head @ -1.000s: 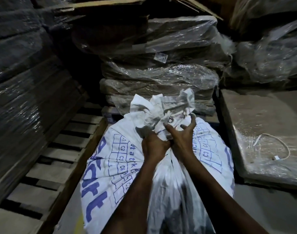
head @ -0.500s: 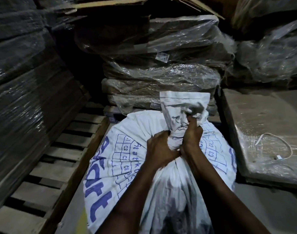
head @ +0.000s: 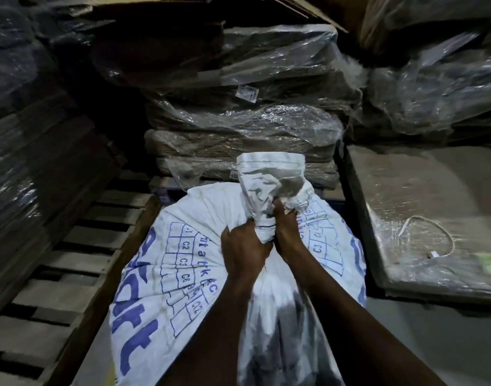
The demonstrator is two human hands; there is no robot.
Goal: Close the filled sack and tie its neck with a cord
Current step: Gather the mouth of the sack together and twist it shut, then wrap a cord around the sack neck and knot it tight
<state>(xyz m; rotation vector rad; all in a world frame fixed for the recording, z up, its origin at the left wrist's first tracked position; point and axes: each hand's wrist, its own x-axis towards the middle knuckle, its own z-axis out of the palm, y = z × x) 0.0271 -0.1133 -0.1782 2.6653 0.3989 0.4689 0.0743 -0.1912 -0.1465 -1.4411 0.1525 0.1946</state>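
A full white woven sack (head: 188,274) with blue print stands in front of me. Its top is gathered into a bunched neck (head: 269,196) that sticks up above my fists. My left hand (head: 245,250) is closed around the neck on its left side. My right hand (head: 286,229) grips the neck on the right, touching the left hand. A pale cord (head: 434,232) lies in a loose loop on the wrapped stack to the right, apart from both hands.
A wooden pallet (head: 80,254) lies at the left of the sack. Plastic-wrapped stacks of flat cardboard (head: 244,129) rise behind it. A low wrapped stack (head: 422,190) sits at the right, with grey floor (head: 434,344) in front of it.
The loose, crumpled sack top has been gathered into a tight upright neck. My right hand went from spread fingers to a closed grip, and both fists now clamp the neck side by side.
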